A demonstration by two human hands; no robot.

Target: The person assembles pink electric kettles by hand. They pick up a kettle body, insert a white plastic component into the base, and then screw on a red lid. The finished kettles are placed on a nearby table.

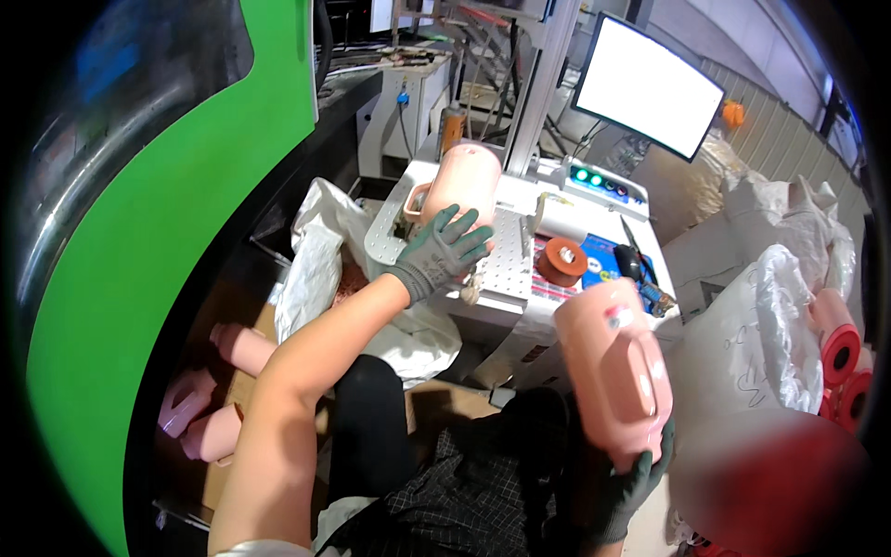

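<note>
My left hand (440, 249), in a grey and green work glove, reaches over the near end of a pink handled tumbler (469, 181). Its fingers are spread; whether they touch the tumbler I cannot tell. That tumbler lies tilted above the perforated metal plate (506, 255) of a white workbench, its handle to the left. My gloved right hand (640, 483) is closed around the narrow end of a second pink tumbler (594, 353), held up at the lower right with its handle facing me. Part of the right hand is hidden behind it.
A brown tape roll (561, 262), a control box (605, 183) with green lights and a monitor (650, 84) stand beyond. White sacks (320, 251) flank the bench. More pink tumblers (243, 348) lie at the lower left. A green machine panel (139, 251) borders the left; red-ended cylinders (840, 353) are right.
</note>
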